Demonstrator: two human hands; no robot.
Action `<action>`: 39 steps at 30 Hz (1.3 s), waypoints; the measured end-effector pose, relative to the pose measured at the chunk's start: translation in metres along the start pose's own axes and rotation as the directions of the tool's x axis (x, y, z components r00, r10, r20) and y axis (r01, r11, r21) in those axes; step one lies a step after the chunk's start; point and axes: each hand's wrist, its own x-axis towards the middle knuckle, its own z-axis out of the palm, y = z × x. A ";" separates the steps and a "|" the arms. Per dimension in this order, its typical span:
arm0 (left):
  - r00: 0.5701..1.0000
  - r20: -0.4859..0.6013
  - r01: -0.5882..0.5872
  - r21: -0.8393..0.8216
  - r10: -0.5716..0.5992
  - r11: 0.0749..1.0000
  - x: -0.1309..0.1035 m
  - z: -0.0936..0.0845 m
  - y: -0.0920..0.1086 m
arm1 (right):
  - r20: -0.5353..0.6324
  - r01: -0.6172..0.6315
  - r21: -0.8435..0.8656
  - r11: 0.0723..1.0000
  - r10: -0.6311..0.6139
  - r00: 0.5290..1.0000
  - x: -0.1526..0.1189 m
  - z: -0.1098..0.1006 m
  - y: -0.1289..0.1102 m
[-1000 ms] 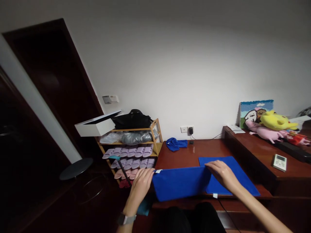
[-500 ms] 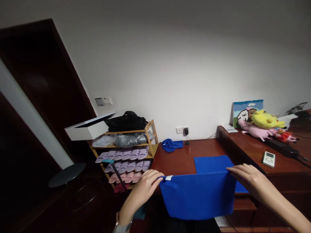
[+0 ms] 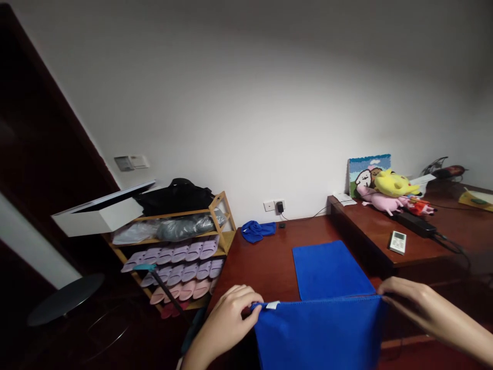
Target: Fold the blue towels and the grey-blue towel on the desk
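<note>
A blue cloth (image 3: pixel 319 334) with a small white tag hangs stretched between my two hands, its hemmed edge on top. My left hand (image 3: pixel 229 321) pinches the left corner beside the tag. The right corner is held between the thumb and fingers of my right hand (image 3: pixel 408 303). The cloth's lower part runs out of the picture. Just beyond it, a second blue cloth (image 3: pixel 329 267) lies flat on the brown table (image 3: pixel 269 267). Near the wall sits a crumpled blue cloth (image 3: pixel 256 231).
Left of the table stands a wooden rack (image 3: pixel 223 205) with slippers (image 3: pixel 179 252) and a black bag (image 3: pixel 177 198). A raised desktop (image 3: pixel 370 231) on the right carries a remote control (image 3: pixel 398 242), plush toys (image 3: pixel 396 185) and a power strip (image 3: pixel 416 224). A dark round stool (image 3: pixel 67 298) is at far left.
Both hands have lowered with the stretched cloth, and more of the flat cloth behind it shows. The view has turned slightly to the right.
</note>
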 end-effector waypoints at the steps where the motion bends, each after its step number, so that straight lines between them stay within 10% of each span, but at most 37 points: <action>1: 1.000 0.017 0.020 -0.007 -0.020 1.000 0.009 0.004 -0.002 | 0.005 -0.018 0.022 1.000 0.018 1.000 0.006 0.001 0.008; 10: 0.998 0.054 0.029 0.096 -0.035 0.995 0.131 0.034 -0.027 | -0.035 -0.002 -0.062 0.998 -0.001 0.999 0.117 -0.024 0.097; 18: 0.950 -0.312 0.058 0.251 0.024 0.966 0.230 0.054 -0.033 | -0.360 -0.043 -0.295 0.954 -0.069 0.930 0.205 -0.075 0.133; 22: 0.915 -0.393 0.011 0.252 0.092 0.968 0.213 0.106 -0.037 | -0.461 -0.100 -0.318 0.943 -0.061 0.885 0.180 -0.037 0.164; 32: 0.969 -0.234 -0.015 0.263 0.079 0.965 0.084 0.337 -0.071 | -0.355 -0.305 -0.056 0.951 0.267 0.896 0.048 0.202 0.291; 39: 0.948 -0.296 -0.051 0.223 0.117 0.974 0.083 0.336 -0.077 | -0.488 -0.274 -0.074 0.959 0.205 0.849 0.041 0.198 0.296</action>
